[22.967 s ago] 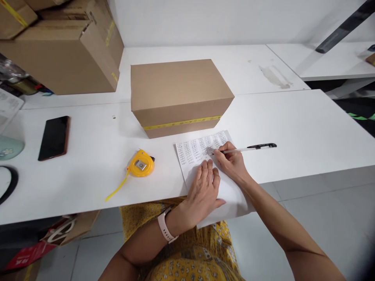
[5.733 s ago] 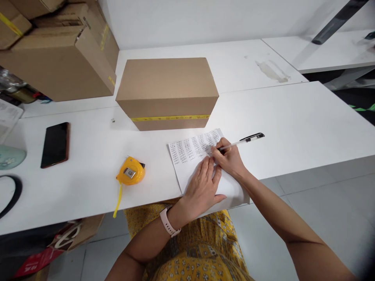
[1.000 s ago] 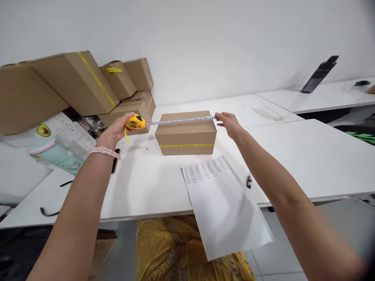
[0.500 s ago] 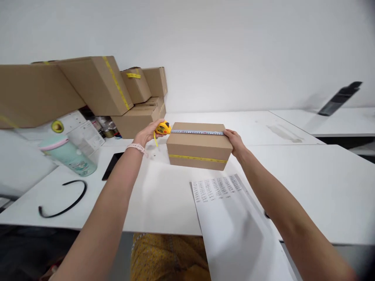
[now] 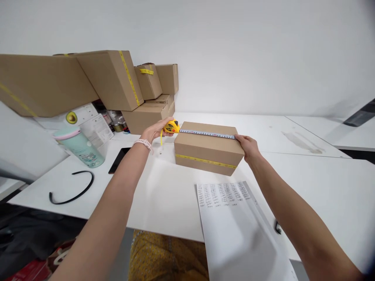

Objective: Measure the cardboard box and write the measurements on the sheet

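Observation:
A closed cardboard box (image 5: 208, 150) with a yellow tape band stands on the white table (image 5: 164, 195). My left hand (image 5: 156, 130) is closed around a yellow tape measure case (image 5: 171, 127) at the box's left top edge. The steel tape blade (image 5: 207, 134) runs across the box top to the right edge. There my right hand (image 5: 248, 147) pinches the blade's end against the box corner. A sheet of paper (image 5: 234, 226) with handwritten columns lies in front of the box and overhangs the table's near edge.
Several stacked cardboard boxes (image 5: 96, 84) fill the back left. A mint bottle (image 5: 79, 145), a black phone (image 5: 118, 165) and a black curved band (image 5: 73, 191) lie at the left. A pen (image 5: 277, 227) shows beside my right forearm. Another white table (image 5: 345, 134) stands at the right.
One second ago the tape was stretched in the air above the box; now it lies along the box top, with both hands lowered to its edges. Earlier still I was writing on the paper.

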Demonstrator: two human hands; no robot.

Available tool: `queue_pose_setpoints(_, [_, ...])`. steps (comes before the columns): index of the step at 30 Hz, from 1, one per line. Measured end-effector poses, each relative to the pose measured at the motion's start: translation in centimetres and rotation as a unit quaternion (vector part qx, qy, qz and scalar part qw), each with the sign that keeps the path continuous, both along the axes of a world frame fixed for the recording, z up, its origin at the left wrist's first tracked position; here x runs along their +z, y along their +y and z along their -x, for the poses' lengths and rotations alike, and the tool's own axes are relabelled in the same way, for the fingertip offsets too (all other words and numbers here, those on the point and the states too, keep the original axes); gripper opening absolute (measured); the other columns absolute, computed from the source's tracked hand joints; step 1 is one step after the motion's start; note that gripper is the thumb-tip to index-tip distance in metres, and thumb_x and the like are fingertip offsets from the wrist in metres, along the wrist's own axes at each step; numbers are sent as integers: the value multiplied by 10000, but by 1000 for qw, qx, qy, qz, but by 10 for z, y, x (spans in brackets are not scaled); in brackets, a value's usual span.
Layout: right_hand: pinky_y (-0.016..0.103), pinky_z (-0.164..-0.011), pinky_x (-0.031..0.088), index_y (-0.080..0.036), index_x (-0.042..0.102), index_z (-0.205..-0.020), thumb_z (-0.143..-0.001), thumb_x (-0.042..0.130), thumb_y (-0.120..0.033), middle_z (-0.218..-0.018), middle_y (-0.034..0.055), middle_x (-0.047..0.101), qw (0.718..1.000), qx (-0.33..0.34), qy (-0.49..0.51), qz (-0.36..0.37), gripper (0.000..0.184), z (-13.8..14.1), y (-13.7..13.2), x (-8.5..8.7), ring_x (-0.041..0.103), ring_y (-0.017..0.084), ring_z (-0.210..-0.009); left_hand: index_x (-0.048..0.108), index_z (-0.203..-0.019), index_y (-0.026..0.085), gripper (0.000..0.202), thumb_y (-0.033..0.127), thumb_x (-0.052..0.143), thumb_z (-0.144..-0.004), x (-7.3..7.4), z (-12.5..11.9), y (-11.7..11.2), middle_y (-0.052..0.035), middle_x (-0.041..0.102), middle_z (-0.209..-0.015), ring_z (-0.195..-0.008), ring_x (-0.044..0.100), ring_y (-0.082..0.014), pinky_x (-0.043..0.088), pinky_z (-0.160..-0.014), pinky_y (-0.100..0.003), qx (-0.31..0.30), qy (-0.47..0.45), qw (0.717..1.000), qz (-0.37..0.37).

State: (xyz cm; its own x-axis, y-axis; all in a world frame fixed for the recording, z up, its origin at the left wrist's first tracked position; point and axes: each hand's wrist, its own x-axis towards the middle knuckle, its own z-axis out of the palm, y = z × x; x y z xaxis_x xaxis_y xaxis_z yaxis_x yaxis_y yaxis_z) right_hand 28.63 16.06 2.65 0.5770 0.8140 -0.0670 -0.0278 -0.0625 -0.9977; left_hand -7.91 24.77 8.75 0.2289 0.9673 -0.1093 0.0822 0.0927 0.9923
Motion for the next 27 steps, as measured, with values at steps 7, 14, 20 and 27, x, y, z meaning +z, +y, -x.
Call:
queue_pose_setpoints(7, [300,-546,429,-196,599,-603,-742,789,-391,-670,35,632,993,-39,-112,18,306,-5,-4,7,533,150,-612,682,-957,137,320,429,751,-848,21,-4,-14,-96,759,-868,-788,704,-200,546,-625,-254,18,21,999,-32])
queue_pose_setpoints(14, [347,-758,485,-214,620,-693,-838,727,-460,-777,42,659,980,15,-156,-126,304,-24,17,58,572,183,-776,698,-1068,128,359,392,747,-830,31,-22,-137,-84,747,-991,-825,703,-200,568,-659,-270,-179,-45,983,-21])
queue_pose_setpoints(20, [406,-873,471,-211,707,-819,-868,702,-487,-1011,91,722,926,257,-276,3,281,25,41,81,601,238,-932,647,-1051,179,497,507,833,-727,-32,-93,-244,-79,683,-1004,-779,701,-189,591,-781,-380,-241,-177,947,118])
queue_pose_setpoints(27, [444,-729,460,-257,656,-891,-867,639,-614,-767,88,664,925,216,-305,70,358,53,40,77,600,274,-789,688,-951,142,420,527,760,-799,-23,-107,-216,-72,674,-964,-717,703,-192,590,-820,-408,-179,-266,939,124])
